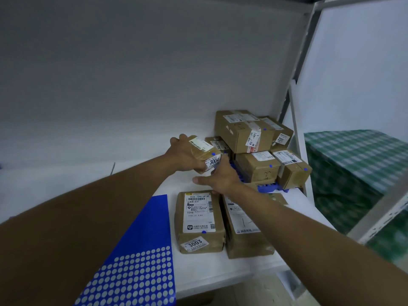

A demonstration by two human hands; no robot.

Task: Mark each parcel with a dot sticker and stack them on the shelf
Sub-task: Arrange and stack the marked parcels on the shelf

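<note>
both hands out over the white shelf (136, 155) now. left hand (184, 154) wrapped round the far end of a small brown parcel (204, 154), label reading 3004, blue dot (213, 154) already stuck on its near corner. right hand (220, 176) cupped under and against the near right side, thumb stretched out leftward, fingertips hidden behind the parcel, so exact grip on that side hard to tell, though clearly bearing on it. parcel up off the shelf surface, tilted slightly, long axis running from far left toward near right. just to its right, almost touching: the stack (256, 151), a big box on top of smaller ones, dots showing on several, something blue and ridged (272, 188) underneath. open shelf space to the left and behind. looks like a placing step, dot done, spot still to find. key relation: stack lying right of and a little beyond the held parcel, right hand nearer to it, wedged between parcel and pile. probably a short slide right or a set-down beside the pile, needing that right hand out of the gap first. closer in, two more parcels lying flat side by side, the 3003 one (199, 219) with its dot on, its neighbour (245, 230) partly under the right forearm, dot not visible. sticker sheet (141, 257) at lower left, many dots gone.
</note>
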